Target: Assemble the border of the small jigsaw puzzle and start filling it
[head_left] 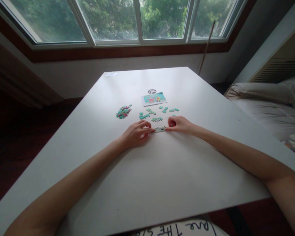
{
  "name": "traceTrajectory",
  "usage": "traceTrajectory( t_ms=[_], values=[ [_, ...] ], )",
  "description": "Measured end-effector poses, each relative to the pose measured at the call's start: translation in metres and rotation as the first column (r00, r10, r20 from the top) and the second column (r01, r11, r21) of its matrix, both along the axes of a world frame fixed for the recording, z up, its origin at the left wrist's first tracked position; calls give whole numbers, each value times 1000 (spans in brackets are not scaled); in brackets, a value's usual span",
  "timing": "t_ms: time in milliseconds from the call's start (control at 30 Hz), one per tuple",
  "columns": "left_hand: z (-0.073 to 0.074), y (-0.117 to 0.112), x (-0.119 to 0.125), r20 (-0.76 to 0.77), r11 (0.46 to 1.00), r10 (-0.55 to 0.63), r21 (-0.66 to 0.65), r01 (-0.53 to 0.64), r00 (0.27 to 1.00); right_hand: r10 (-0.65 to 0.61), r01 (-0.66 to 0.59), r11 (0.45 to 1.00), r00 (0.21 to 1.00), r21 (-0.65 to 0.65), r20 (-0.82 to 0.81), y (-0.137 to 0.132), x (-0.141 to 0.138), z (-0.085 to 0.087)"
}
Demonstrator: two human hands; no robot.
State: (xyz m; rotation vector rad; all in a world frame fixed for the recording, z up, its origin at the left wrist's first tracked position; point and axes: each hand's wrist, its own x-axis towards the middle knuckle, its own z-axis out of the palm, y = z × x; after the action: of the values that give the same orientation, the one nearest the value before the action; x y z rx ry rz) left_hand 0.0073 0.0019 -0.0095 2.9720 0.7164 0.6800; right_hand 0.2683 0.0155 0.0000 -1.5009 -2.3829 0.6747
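A short strip of joined jigsaw puzzle pieces lies on the white table between my two hands. My left hand is closed at its left end, thumb and forefinger at the edge. At the right end, my right hand has its fingers curled and pressed to the strip. A bit of green shows among the right fingers; whether it is held or lies behind them I cannot tell. Just beyond sits another joined puzzle strip. Loose green pieces are spread out past it.
To the left is a heap of puzzle pieces. A picture card lies farther back, with a dark round outline behind it. The white table reaches toward the window; a padded seat stands at right.
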Motion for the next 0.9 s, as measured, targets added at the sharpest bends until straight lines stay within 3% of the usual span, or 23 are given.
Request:
traceTrajectory(
  t_ms=[600,900],
  values=[
    [0,0,1,-49,999,-25,-36,23,998,-3,3,999,1000,45,0,-2,-2,0],
    [-4,2,0,-39,998,-55,-44,53,998,93,-89,994,993,56,-68,-5,-7,0]
  ],
)
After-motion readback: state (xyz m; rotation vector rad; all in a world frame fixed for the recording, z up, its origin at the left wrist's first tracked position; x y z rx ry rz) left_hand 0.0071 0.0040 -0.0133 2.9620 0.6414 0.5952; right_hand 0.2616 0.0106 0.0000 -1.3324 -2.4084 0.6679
